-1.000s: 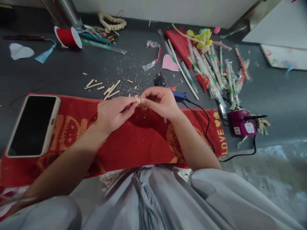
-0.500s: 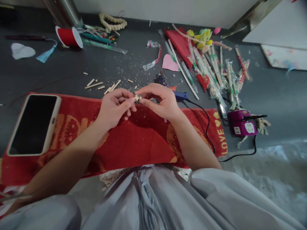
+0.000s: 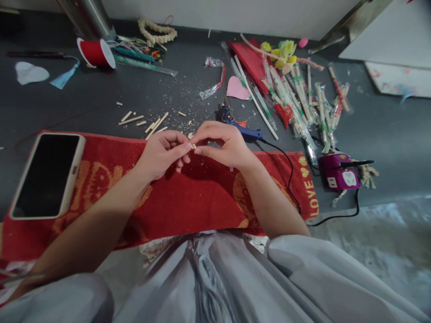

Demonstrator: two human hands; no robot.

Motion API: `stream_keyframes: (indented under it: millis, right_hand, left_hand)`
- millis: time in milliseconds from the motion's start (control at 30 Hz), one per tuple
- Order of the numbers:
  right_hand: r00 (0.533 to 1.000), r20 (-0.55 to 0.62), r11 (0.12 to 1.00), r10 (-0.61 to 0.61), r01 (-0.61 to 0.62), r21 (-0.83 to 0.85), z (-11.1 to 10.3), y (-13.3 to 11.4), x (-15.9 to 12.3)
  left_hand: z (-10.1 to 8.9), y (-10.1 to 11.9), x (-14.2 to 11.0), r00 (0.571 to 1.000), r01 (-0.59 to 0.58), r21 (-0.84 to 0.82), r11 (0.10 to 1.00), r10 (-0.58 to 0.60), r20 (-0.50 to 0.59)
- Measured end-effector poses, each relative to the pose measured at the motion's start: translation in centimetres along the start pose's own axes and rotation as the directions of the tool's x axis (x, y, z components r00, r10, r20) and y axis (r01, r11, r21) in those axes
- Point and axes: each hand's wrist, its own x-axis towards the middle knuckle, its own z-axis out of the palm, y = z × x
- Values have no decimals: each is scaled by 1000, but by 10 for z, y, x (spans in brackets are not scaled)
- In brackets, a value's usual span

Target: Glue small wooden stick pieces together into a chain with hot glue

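A small pale piece (image 3: 193,146), seemingly made of short wooden bits, is pinched between the fingertips of both hands. My left hand (image 3: 164,152) grips its left side with thumb and forefinger, the other fingers curled below. From the right, my right hand (image 3: 222,146) holds it between thumb and fingers. Both hands are above the red towel (image 3: 198,202), close to its far edge. Just beyond lie several cut wooden sticks (image 3: 156,124) and scattered crumbs. Behind my right hand rests a blue glue gun (image 3: 249,133), its front part at the far side of the hand.
A phone (image 3: 47,175) lies on the towel's left end. At the back left stands a red thread spool (image 3: 96,53). Plastic-wrapped chopsticks (image 3: 296,96) and a pink paper heart (image 3: 237,88) lie at the right. A purple box (image 3: 338,172) with a black cord sits near the right edge.
Both hands have shifted slightly down and turned the small piece between the fingertips. More of the glue gun shows behind my right hand.
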Motion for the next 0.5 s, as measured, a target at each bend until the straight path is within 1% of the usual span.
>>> stream_keyframes:
  millis: [133,233,400,500]
  right_hand:
    - [1000,19,998,16,-18,66,0,-3,0]
    - [999,40,998,18,-21,66,0,-5,0]
    - [1000,24,999,-14,15,-34,-1,-8,0]
    - [999,-8,992,-51,49,-114,0,-9,-1]
  left_hand:
    - [2,1,-1,1000,19,41,999,-19,19]
    - [3,2,-2,998,32,53,998,-35,51]
    - [3,4,-2,996,60,18,998,-61,65]
    - [2,5,-2,995,82,35,996,-84,61]
